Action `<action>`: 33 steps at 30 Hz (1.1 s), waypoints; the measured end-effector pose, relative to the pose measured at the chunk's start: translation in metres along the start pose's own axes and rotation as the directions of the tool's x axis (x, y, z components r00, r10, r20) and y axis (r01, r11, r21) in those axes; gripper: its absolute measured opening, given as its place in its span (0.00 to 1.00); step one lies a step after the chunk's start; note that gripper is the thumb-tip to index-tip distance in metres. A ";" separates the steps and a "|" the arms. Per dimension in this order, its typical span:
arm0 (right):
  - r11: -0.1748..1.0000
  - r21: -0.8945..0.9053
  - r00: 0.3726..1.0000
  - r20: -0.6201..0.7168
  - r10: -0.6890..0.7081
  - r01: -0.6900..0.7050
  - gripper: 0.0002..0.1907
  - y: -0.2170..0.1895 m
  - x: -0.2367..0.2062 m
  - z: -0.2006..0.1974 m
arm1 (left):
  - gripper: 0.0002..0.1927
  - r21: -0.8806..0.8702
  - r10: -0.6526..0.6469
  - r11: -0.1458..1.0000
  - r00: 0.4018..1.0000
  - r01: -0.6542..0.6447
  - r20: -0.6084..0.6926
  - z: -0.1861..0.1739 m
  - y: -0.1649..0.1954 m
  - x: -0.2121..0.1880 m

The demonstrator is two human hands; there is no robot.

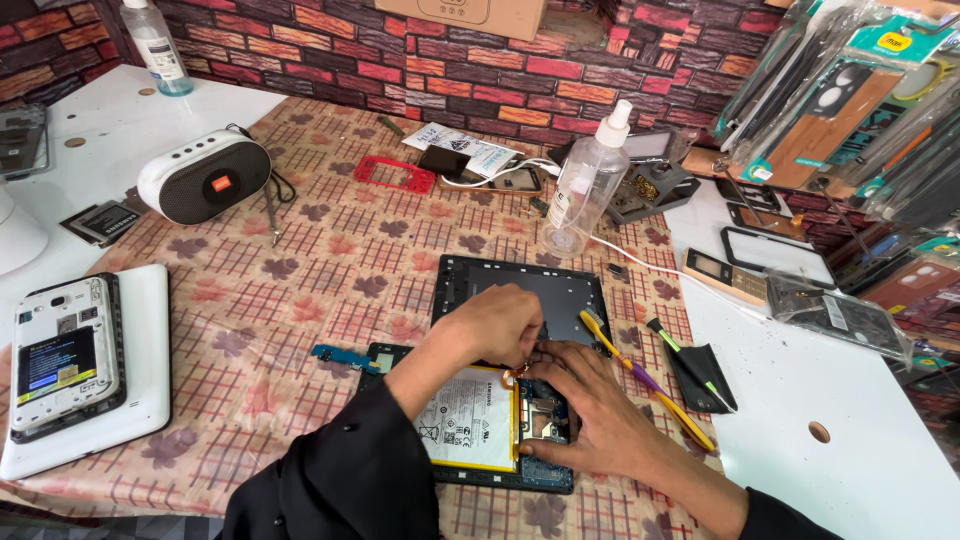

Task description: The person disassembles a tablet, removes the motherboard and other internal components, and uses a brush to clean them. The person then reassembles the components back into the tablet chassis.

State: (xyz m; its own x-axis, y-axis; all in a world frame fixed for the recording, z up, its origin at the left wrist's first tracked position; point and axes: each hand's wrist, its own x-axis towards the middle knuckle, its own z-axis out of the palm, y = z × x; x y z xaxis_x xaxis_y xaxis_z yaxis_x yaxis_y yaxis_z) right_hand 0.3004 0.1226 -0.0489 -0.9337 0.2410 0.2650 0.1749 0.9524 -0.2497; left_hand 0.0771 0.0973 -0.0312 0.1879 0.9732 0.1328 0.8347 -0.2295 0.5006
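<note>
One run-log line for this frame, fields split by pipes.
left hand on opened tablet | right hand beside battery | toothbrush lying at right | spray bottle upright behind

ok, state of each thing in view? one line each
opened tablet: back off, battery and boards exposed
tablet back cover: detached, lying flat beyond the hands
left hand: on the tablet's insides
right hand: resting on the tablet, fingers pinched
spray bottle: upright, capped
opened phone: back off, lying flat
toothbrush: lying loose on the cloth
</note>
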 end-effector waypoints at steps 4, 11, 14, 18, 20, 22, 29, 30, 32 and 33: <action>1.000 0.013 1.000 -0.004 0.006 -0.006 0.42 0.000 -0.001 0.000 | 0.10 -0.032 -0.004 0.999 0.998 0.006 0.070 -0.005 -0.003 -0.006; 1.000 0.012 1.000 -0.011 -0.003 0.003 0.42 0.000 -0.002 0.001 | 0.11 0.025 -0.041 0.999 0.998 0.039 0.052 0.005 -0.003 -0.002; 1.000 0.010 1.000 -0.004 0.005 -0.005 0.42 0.000 -0.002 0.001 | 0.10 0.020 -0.050 0.999 0.998 0.049 0.039 0.006 -0.004 -0.001; 0.999 0.037 1.000 -0.002 0.009 -0.009 0.41 -0.001 -0.001 -0.001 | 0.10 0.015 -0.064 0.998 0.998 0.064 0.026 0.007 -0.003 -0.001; 0.999 0.044 1.000 -0.003 0.018 -0.018 0.41 -0.002 0.000 -0.002 | 0.10 0.021 -0.065 0.998 0.997 0.064 0.046 0.006 -0.004 -0.001; 0.998 0.056 1.000 -0.009 0.018 -0.017 0.40 -0.003 0.001 -0.004 | 0.11 0.035 -0.057 0.998 0.995 0.054 0.087 0.004 -0.007 -0.002; 0.998 0.049 0.999 -0.001 0.045 -0.045 0.39 -0.007 0.003 -0.008 | 0.09 0.091 -0.075 0.994 0.992 0.066 0.104 0.004 -0.013 0.000; 0.998 0.049 0.999 0.001 0.048 -0.048 0.39 -0.007 0.004 -0.008 | 0.07 0.104 -0.101 0.991 0.989 0.089 0.111 0.006 -0.012 0.001; 0.998 0.044 0.999 0.012 0.038 -0.038 0.39 -0.008 0.005 -0.009 | 0.06 0.111 -0.136 0.986 0.985 0.124 0.108 0.007 -0.011 0.002; 0.999 0.042 0.999 0.018 0.034 -0.035 0.39 -0.008 0.006 -0.010 | 0.06 0.106 -0.147 0.985 0.984 0.136 0.101 0.008 -0.010 0.002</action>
State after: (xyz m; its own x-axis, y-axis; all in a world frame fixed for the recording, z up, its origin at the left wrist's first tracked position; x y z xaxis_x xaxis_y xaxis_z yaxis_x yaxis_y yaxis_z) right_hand 0.2971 0.1186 -0.0360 -0.9325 0.2699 0.2398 0.1940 0.9347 -0.2977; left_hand 0.0731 0.1014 -0.0427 0.1148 0.9930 -0.0289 0.9027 -0.0921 0.4203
